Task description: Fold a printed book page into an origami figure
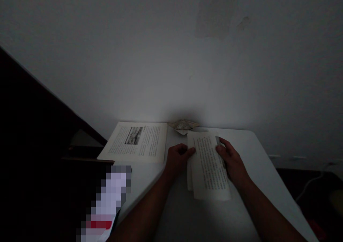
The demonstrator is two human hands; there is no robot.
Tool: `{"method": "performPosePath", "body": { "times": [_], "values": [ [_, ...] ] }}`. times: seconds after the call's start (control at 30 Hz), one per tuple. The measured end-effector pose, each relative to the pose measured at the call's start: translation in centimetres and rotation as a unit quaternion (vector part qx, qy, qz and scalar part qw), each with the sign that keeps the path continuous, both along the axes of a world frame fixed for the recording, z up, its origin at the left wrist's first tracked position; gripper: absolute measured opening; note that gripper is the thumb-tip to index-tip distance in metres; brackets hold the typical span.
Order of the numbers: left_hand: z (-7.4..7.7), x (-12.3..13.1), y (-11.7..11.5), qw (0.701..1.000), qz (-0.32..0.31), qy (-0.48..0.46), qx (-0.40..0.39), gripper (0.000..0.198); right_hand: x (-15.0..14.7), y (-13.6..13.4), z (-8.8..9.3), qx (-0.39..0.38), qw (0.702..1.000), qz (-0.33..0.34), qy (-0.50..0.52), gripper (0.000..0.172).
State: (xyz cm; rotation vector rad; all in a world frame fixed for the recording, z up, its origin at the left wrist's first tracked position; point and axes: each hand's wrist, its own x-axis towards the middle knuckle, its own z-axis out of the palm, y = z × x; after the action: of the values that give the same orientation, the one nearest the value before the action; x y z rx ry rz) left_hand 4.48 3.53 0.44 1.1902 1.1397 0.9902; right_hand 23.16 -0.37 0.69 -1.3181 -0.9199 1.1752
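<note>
A folded sheet of printed paper (207, 167) is held up over the table between my two hands. My left hand (177, 158) pinches its left edge, thumb on the front and the other fingers curled behind. On the right edge, my right hand (232, 159) grips with its thumb in front and fingers behind. Another layer of the paper shows at the lower left, offset from the front one. Just behind it, against the wall, sits a folded paper boat (183, 125).
Printed sheets (154, 152) with a dark picture lie flat at the table's left back corner. A pixelated bright screen (112, 192) is at the left edge of the white table (249, 145). The wall (150, 74) rises directly behind; a cable (311, 181) hangs at right.
</note>
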Motion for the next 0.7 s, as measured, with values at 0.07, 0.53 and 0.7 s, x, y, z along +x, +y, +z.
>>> {"method": "performPosePath", "body": {
  "times": [0.07, 0.53, 0.7],
  "values": [
    [-0.18, -0.04, 0.01, 1.000, -0.004, 0.018, 0.009, 0.034, -0.15, -0.09, 0.02, 0.008, 1.000, -0.021, -0.009, 0.057],
    [0.21, -0.22, -0.26, 0.997, 0.018, 0.040, 0.056, 0.032, -0.85, -0.45, 0.17, 0.019, 0.999, -0.045, 0.000, 0.061],
    [-0.03, -0.06, -0.34, 0.996, 0.028, 0.047, 0.071, 0.033, -0.79, -0.50, -0.28, 0.033, 0.998, -0.048, 0.001, 0.059]
  ]
}}
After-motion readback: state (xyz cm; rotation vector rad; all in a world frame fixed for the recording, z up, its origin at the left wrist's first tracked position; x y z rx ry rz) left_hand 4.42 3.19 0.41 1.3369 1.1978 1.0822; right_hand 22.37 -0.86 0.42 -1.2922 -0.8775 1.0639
